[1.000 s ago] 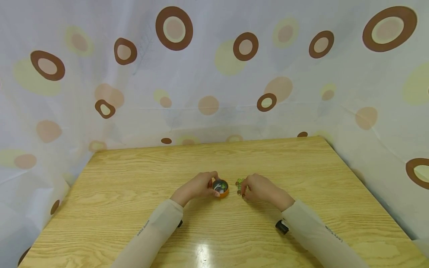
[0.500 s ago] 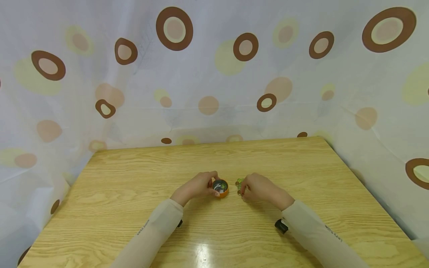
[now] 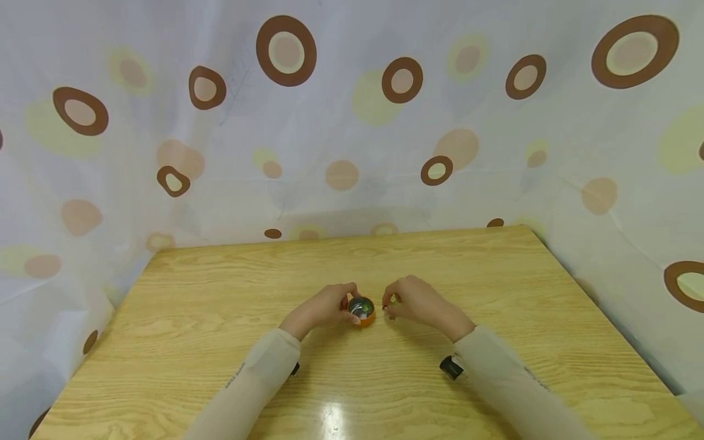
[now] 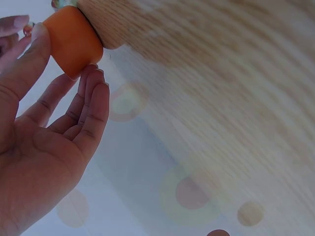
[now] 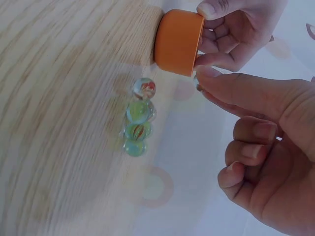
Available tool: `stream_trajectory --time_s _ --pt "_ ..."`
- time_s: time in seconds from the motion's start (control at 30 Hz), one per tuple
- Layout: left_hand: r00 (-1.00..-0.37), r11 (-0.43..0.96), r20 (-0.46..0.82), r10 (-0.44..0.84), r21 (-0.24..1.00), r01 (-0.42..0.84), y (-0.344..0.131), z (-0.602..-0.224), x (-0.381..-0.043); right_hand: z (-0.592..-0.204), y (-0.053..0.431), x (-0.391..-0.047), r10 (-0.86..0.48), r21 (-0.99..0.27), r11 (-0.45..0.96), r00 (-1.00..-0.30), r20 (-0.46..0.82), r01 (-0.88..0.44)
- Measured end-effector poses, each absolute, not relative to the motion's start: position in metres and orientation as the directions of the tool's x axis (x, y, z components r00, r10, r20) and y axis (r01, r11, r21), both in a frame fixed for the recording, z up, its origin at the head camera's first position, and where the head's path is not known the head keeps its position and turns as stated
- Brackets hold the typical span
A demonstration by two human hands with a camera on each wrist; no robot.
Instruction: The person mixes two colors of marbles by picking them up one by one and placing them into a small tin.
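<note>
A small orange cup (image 3: 368, 319) with a shiny metallic inside stands upright on the wooden table. My left hand (image 3: 326, 307) holds it between thumb and fingers, and the left wrist view shows the fingers around its orange wall (image 4: 74, 42). Something green, like a marble (image 3: 366, 308), lies inside. Just right of the cup, my right hand (image 3: 420, 300) pinches a glass marble (image 5: 198, 84) between thumb and index finger, close to the cup's rim in the right wrist view. Its other fingers are curled. Under it, several glass marbles (image 5: 139, 112) sit grouped on the table.
The wooden table (image 3: 247, 275) reaches back to a white curtain (image 3: 341, 122) with brown, yellow and pink round patterns. The curtain also hangs at both sides. A small black device (image 3: 451, 368) is by the right wrist.
My right hand has lifted off the group of marbles and moved a little left, nearer the cup, with a marble in its fingertips. The left hand and cup stay in place.
</note>
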State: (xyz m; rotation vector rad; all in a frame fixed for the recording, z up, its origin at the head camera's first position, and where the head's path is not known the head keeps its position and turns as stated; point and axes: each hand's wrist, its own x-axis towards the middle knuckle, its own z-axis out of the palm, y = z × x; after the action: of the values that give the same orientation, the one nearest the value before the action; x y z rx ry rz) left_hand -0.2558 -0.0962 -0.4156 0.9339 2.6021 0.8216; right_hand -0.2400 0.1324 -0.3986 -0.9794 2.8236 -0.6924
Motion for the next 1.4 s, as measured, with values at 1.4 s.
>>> stream_trajectory --time_s 1.4 --pt "-0.773 0.649 -0.073 0.630 0.596 0.472 -0.097 -0.421 -0.258 -0.400 0.097 -0.243 -0.604 -0.471 0.669 -0.790 0.106 -0.575"
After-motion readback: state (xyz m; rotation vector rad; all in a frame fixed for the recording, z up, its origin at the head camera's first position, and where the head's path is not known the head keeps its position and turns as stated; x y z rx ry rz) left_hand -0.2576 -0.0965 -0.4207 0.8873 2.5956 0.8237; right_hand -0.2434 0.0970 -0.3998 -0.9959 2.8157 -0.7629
